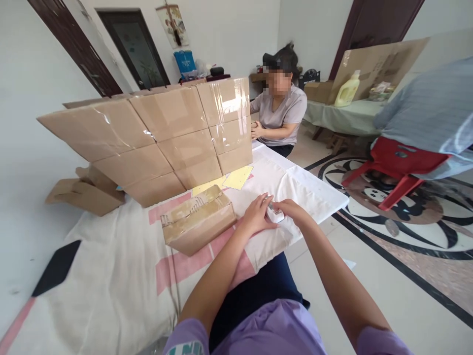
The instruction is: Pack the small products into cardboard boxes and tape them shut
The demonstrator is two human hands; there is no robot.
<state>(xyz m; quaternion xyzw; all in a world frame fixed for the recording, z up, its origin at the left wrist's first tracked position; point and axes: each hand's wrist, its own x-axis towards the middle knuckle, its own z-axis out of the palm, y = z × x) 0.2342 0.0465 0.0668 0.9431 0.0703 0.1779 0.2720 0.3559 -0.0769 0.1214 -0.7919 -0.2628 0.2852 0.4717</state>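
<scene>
Gripping small, white, smooth object (275, 216) in left hand (254, 213); touching with right hand (294, 212), unable to confirm closure there or object's long axis. Located between both, right of oblong brown cardboard box (201, 219).

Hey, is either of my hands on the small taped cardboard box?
No, your left hand and right hand are both at the small white object, while the taped box lies to their left.
</scene>
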